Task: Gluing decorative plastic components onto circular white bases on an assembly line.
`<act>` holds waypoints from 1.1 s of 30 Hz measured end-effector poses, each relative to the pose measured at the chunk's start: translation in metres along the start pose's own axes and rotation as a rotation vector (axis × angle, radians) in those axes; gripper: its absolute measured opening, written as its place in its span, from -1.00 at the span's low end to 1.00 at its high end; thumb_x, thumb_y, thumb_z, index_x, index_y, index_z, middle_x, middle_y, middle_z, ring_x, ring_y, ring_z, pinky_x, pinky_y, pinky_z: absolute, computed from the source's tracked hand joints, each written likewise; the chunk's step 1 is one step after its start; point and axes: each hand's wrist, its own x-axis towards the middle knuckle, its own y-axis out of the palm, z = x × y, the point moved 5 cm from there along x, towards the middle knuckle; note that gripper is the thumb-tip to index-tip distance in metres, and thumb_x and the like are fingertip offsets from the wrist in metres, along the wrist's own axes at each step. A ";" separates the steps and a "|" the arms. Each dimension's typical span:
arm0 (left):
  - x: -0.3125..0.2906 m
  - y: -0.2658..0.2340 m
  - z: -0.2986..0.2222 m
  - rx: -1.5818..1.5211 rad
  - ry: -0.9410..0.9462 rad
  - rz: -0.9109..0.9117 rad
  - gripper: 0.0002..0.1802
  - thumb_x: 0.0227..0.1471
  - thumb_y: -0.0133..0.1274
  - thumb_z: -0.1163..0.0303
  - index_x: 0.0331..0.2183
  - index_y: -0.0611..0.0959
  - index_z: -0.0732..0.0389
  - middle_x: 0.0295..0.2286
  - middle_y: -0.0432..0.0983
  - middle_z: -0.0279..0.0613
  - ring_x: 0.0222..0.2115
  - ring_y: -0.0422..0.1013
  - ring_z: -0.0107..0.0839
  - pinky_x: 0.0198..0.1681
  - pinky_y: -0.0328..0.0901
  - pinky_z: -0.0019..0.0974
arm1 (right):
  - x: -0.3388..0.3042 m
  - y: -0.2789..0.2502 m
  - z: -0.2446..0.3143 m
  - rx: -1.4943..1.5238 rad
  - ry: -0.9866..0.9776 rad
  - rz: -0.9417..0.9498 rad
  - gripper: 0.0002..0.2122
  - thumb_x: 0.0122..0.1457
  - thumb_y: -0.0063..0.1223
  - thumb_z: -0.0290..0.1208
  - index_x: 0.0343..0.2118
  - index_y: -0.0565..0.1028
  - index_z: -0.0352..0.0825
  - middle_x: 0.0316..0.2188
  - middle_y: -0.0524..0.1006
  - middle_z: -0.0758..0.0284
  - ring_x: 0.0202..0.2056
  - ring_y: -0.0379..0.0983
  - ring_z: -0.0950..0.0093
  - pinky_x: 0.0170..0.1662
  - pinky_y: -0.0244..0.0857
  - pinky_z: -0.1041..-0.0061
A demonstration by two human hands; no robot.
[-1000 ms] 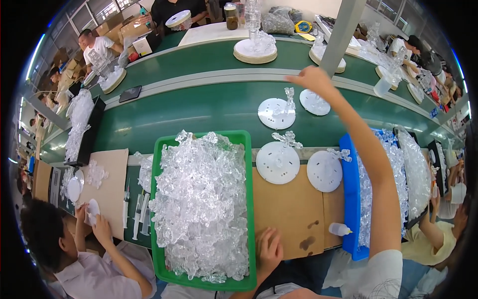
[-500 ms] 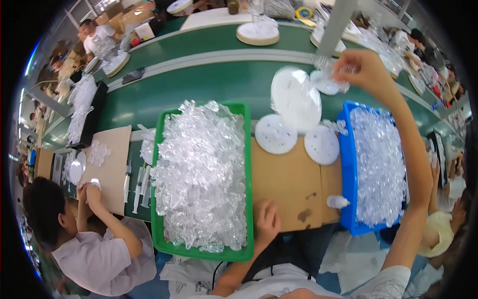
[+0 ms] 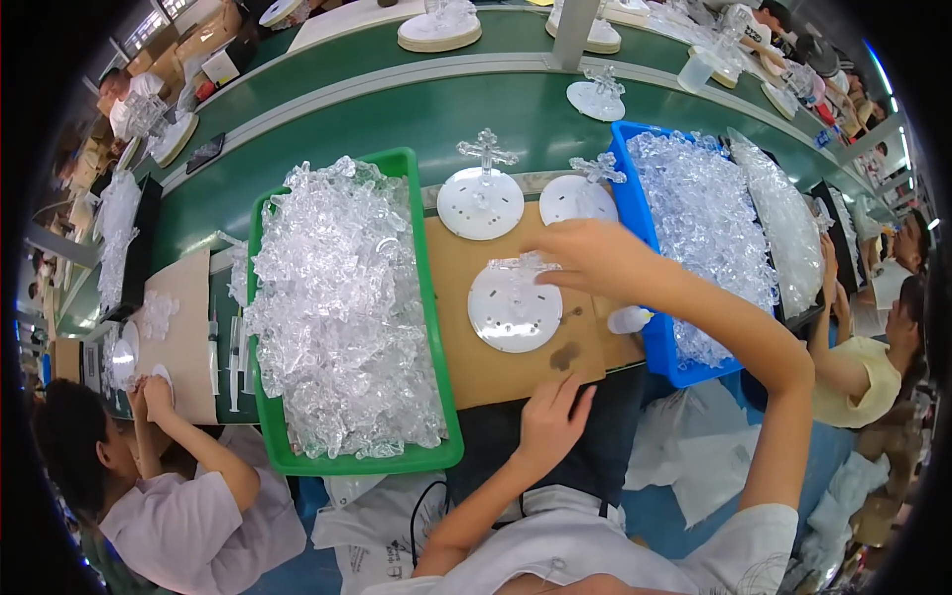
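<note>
My right hand (image 3: 595,260) reaches in from the right, fingertips closed at a clear plastic cross-shaped piece (image 3: 512,266) over the nearest white disc (image 3: 515,329). That disc lies on brown cardboard and has small dark marks. At the cardboard's front edge is my left hand (image 3: 553,424), fingers spread and holding nothing. Behind, a second white disc (image 3: 480,220) carries an upright clear cross (image 3: 487,154). Beside it a third disc (image 3: 567,202), partly behind my right hand, has a clear piece (image 3: 599,169) at its edge.
A green bin (image 3: 434,342) heaped with clear plastic parts stands left; a blue bin (image 3: 635,198) of similar parts stands right. A small white bottle (image 3: 629,319) lies by the blue bin. Farther back is another disc (image 3: 596,103). Co-workers sit on both sides; syringes (image 3: 236,362) lie left.
My right hand has come from the far side of the bench to the cardboard. A disc, blurred before, now lies nearest me. My left hand's fingers have spread. The view has shifted.
</note>
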 end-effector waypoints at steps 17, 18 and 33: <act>0.066 0.107 0.029 -0.409 -0.023 0.347 -0.43 -0.14 0.19 0.48 -0.02 0.43 0.26 -0.18 0.46 0.07 -0.17 0.43 -0.06 -0.15 0.33 -0.22 | -0.129 0.000 -0.055 0.014 -0.156 0.148 -0.74 -0.16 0.26 -0.31 -0.35 0.53 -0.21 -0.44 0.47 0.38 -0.31 0.36 0.36 -0.17 0.23 0.36; 0.065 0.105 0.028 -0.416 -0.031 0.342 -0.47 -0.14 0.18 0.50 -0.05 0.45 0.27 -0.19 0.47 0.07 -0.19 0.44 -0.07 -0.18 0.34 -0.24 | -0.128 0.002 -0.053 -0.008 -0.203 0.149 -0.76 -0.16 0.25 -0.34 -0.38 0.51 -0.22 -0.47 0.45 0.37 -0.33 0.35 0.35 -0.18 0.23 0.36; 0.056 0.108 0.024 -0.516 -0.141 0.222 -0.53 -0.15 0.16 0.52 -0.10 0.50 0.20 -0.25 0.50 0.01 -0.31 0.48 -0.08 -0.31 0.38 -0.24 | -0.128 0.024 -0.048 0.023 0.150 -0.033 -0.74 -0.13 0.26 -0.29 -0.44 0.42 -0.27 -0.57 0.42 0.36 -0.40 0.35 0.29 -0.27 0.19 0.34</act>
